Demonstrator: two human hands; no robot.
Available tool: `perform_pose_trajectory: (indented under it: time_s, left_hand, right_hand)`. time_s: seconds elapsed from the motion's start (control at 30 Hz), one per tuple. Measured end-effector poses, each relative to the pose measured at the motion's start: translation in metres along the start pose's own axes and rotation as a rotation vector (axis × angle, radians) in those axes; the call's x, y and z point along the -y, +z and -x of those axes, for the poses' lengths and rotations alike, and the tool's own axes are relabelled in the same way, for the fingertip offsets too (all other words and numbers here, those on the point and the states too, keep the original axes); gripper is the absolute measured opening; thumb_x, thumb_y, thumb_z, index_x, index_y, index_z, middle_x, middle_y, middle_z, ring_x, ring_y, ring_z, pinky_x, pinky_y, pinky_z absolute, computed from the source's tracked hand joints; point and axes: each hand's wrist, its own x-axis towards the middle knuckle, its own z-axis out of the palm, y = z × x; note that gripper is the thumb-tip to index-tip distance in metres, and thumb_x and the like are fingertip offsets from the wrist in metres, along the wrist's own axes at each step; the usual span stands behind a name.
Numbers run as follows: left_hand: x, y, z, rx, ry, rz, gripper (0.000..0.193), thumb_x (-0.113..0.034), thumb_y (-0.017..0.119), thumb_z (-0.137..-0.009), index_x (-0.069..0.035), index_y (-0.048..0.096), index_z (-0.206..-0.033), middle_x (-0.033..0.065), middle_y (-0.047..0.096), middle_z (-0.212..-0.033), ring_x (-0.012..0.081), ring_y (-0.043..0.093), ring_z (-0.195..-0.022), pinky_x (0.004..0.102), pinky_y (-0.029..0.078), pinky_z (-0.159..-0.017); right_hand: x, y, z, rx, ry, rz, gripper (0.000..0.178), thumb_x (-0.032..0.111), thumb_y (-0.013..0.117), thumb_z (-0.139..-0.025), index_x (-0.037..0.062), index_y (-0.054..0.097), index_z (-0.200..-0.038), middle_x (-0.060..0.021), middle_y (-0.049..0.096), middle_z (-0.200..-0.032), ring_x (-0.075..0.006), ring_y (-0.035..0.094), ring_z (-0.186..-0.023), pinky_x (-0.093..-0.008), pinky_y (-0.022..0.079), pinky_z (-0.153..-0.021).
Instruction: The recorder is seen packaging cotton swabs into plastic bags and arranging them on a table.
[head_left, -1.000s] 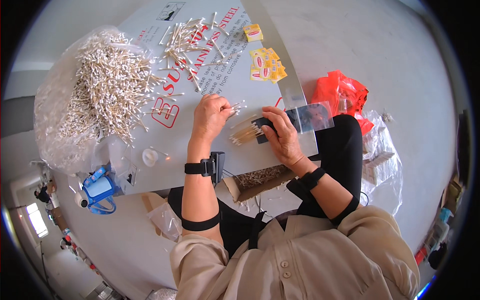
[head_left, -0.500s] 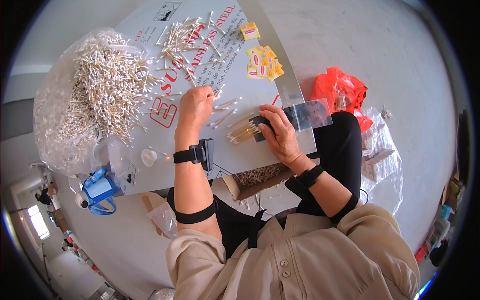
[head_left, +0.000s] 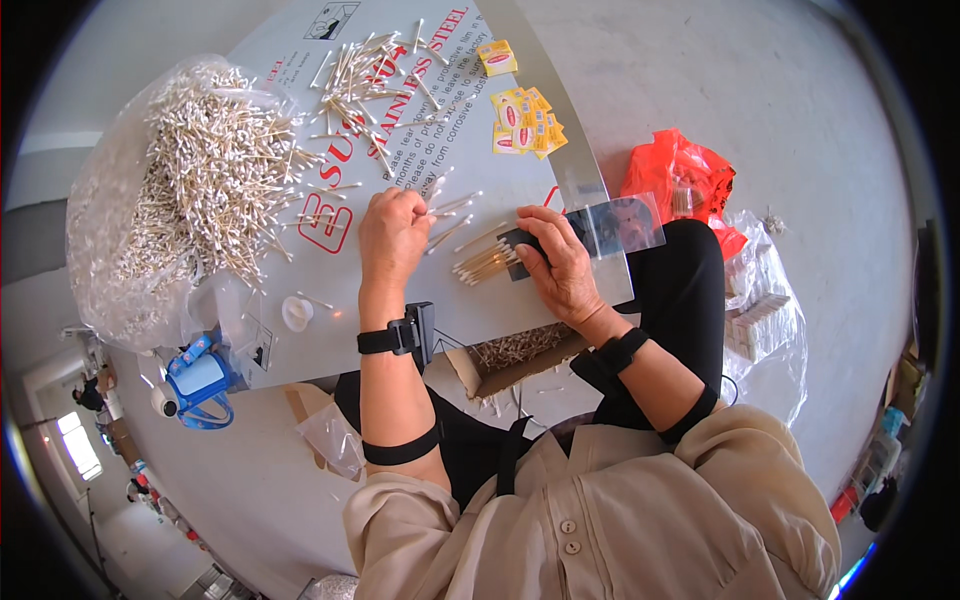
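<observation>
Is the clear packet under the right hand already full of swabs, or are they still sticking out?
Sticking out: the cotton swabs fan out leftward past the right hand; the clear packet beyond looks mostly empty.

The left hand (head_left: pixel 392 238) curls over loose cotton swabs (head_left: pixel 452 208) on the table (head_left: pixel 300 60), its fingertips hidden, so what its grip encloses cannot be told. The right hand (head_left: pixel 562 262) covers one end of a swab bundle (head_left: pixel 486 264) and part of a clear packet (head_left: pixel 625 224). The table's far edge is cut off at the top. Yellow labels (head_left: pixel 524 120) are too small to make out.
</observation>
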Motion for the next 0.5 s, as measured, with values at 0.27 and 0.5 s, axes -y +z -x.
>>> perform_pose_trajectory:
  time_s: [0.27, 0.5]
  left_hand:
    - [0.003, -0.003, -0.010, -0.157, 0.086, -0.189, 0.009, -0.003, 0.070, -0.076, -0.004, 0.062, -0.079, 0.0095, 0.060, -0.083, 0.0313, 0.058, -0.089, 0.0430, 0.048, -0.076]
    - [-0.002, 0.006, 0.000, 0.016, 0.028, -0.068, 0.010, -0.003, 0.071, -0.076, -0.004, 0.062, -0.080, 0.0095, 0.060, -0.086, 0.0313, 0.057, -0.091, 0.0428, 0.049, -0.077]
  right_hand:
    - [0.001, -0.001, 0.000, -0.002, -0.006, 0.012, 0.028, 0.006, 0.065, -0.088, 0.0001, 0.058, -0.114, -0.0168, 0.056, -0.122, -0.0364, 0.058, -0.108, -0.0396, 0.049, -0.093]
    - [-0.001, -0.002, 0.001, 0.000, -0.001, 0.009, 0.029, 0.005, 0.066, -0.087, 0.0004, 0.057, -0.115, -0.0169, 0.056, -0.122, -0.0367, 0.057, -0.109, -0.0397, 0.048, -0.093]
